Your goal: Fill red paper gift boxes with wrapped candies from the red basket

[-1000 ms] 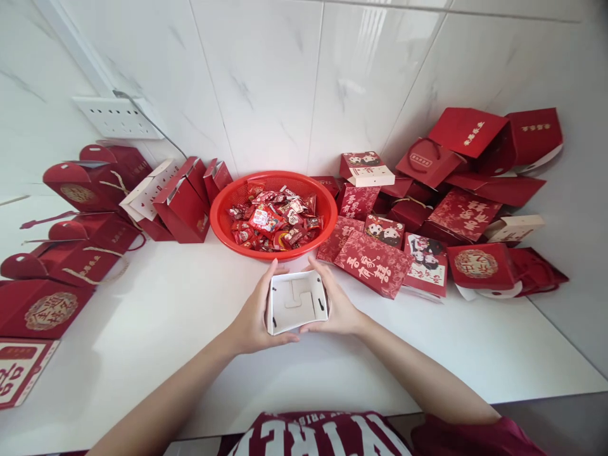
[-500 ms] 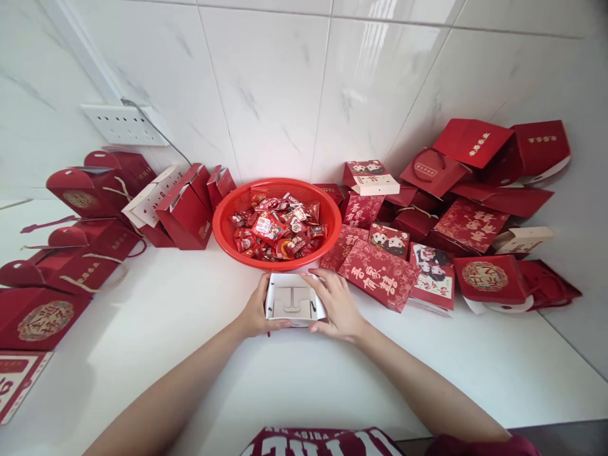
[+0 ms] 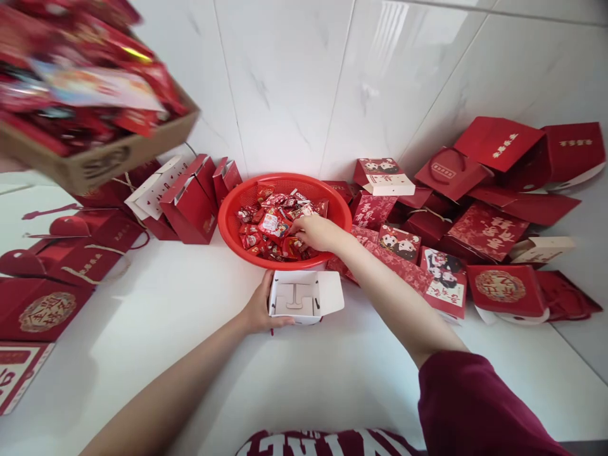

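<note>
My left hand [image 3: 259, 308] is wrapped round the left side of a small open box [image 3: 297, 318], its white inside facing up and one flap folded out to the right. The box stands on the white counter, just in front of a red plastic basket [image 3: 230, 244] heaped with wrapped candies [image 3: 273, 223]. Inside the basket my right hand [image 3: 313, 232] reaches down at the right of the heap. Its fingers are bent closed on the candies, and the fingertips are partly hidden among them.
A blurred cardboard box [image 3: 137, 149] full of red-wrapped packets hangs in the air at upper left, part of a hand [image 3: 10, 164] at its edge. Red gift boxes [image 3: 76, 259] line the left side. More gift boxes [image 3: 479, 231] are piled at right against the tiled wall [image 3: 285, 82].
My right hand has let go of the small box and moved up into the basket. The box's right flap has swung out. The cardboard box of packets has come into view at upper left.
</note>
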### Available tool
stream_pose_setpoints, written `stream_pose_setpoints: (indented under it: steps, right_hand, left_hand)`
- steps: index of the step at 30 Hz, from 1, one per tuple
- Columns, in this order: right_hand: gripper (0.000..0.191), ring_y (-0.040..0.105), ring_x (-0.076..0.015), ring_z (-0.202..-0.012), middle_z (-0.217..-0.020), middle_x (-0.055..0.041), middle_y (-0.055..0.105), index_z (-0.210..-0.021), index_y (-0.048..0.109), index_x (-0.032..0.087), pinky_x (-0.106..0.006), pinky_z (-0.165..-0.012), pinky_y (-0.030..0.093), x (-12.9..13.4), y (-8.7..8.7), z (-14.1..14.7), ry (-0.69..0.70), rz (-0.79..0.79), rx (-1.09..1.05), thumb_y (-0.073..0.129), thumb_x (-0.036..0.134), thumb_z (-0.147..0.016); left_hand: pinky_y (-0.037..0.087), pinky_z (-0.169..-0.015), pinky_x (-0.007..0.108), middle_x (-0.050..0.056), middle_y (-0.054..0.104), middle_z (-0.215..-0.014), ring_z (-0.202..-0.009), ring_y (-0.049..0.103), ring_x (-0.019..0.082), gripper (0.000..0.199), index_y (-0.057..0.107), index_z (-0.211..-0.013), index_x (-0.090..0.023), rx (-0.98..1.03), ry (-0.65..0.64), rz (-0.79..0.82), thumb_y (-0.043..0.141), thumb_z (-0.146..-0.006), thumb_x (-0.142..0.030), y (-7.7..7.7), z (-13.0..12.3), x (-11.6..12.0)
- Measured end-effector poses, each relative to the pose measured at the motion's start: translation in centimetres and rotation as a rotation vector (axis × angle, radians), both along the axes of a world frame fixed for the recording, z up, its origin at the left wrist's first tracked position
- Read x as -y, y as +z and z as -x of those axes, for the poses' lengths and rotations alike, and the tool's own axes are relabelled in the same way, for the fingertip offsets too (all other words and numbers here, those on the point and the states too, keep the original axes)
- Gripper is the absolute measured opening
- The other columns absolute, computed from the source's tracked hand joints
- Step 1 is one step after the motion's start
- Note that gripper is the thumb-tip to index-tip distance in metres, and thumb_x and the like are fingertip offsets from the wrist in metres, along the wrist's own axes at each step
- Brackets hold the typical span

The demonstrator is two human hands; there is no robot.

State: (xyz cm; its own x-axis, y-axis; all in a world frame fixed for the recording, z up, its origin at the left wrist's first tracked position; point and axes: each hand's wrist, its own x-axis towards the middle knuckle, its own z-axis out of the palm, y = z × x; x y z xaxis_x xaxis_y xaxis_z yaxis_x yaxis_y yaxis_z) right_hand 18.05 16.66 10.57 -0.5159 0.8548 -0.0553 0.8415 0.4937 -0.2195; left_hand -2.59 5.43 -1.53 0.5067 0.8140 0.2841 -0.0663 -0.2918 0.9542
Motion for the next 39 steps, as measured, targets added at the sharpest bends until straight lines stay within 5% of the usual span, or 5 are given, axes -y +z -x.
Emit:
stream_pose_setpoints:
  steps: [7, 15, 21, 27, 39]
  right_hand:
    - [0.029, 0.068, -0.0289, -0.104, -0.114, -0.0172, 0.07, -0.113, 0.068, 0.016, -0.037, -0.085, 0.053, -0.6, -2.1, 2.1, -0.014, 0.028, 0.161, 0.062, 0.016, -0.084]
    - [0.024, 0.066, -0.0278, -0.102, -0.112, -0.0141, 0.068, -0.107, 0.065, 0.017, -0.034, -0.08, 0.05, 3.9, 1.4, -1.6, -0.107, -0.195, 0.029, 0.048, 0.011, -0.091]
    - [0.014, 0.068, -0.0238, -0.09, -0.1, -0.0058, 0.072, -0.106, 0.059, 0.022, -0.033, -0.074, 0.05, 7.5, 1.8, -4.7, -0.272, -0.249, -0.371, 0.051, 0.022, -0.094]
    - [0.023, 0.068, -0.0195, -0.094, -0.1, -0.0044, 0.072, -0.114, 0.062, 0.021, -0.033, -0.086, 0.05, 8.2, 1.3, -5.9, -0.21, -0.147, -0.668, 0.051, 0.022, -0.094]
    - [0.032, 0.065, -0.0218, -0.112, -0.125, -0.0059, 0.069, -0.125, 0.064, 0.023, -0.039, -0.099, 0.048, 9.1, 1.9, -5.3, -0.054, 0.009, -0.645, 0.047, 0.025, -0.098]
  left_hand:
    - [0.041, -0.107, 0.059, 0.018, 0.05, -0.14, -0.129, 0.049, 0.041, 0.104, 0.029, -0.145, -0.023, -0.022, 0.007, -0.035, 0.087, -0.062, -0.046, -0.2, 0.2, -0.1]
    - [0.04, -0.107, 0.058, 0.018, 0.051, -0.138, -0.129, 0.049, 0.04, 0.1, 0.032, -0.143, -0.022, -0.024, 0.022, -0.035, 0.087, -0.062, -0.043, -0.1, 0.0, -0.1]
    - [0.041, -0.107, 0.057, 0.018, 0.051, -0.137, -0.129, 0.05, 0.039, 0.096, 0.033, -0.141, -0.02, -0.012, 0.029, -0.024, 0.085, -0.065, -0.046, 0.3, -0.6, 0.2]
    - [0.039, -0.108, 0.056, 0.018, 0.051, -0.137, -0.13, 0.048, 0.04, 0.094, 0.035, -0.138, -0.018, -0.041, 0.054, -0.005, 0.086, -0.064, -0.047, 0.3, -0.5, 0.3]
    - [0.037, -0.11, 0.055, 0.019, 0.048, -0.141, -0.132, 0.046, 0.04, 0.101, 0.029, -0.144, -0.018, -0.079, 0.045, -0.002, 0.085, -0.064, -0.046, -0.1, -0.4, 0.3]
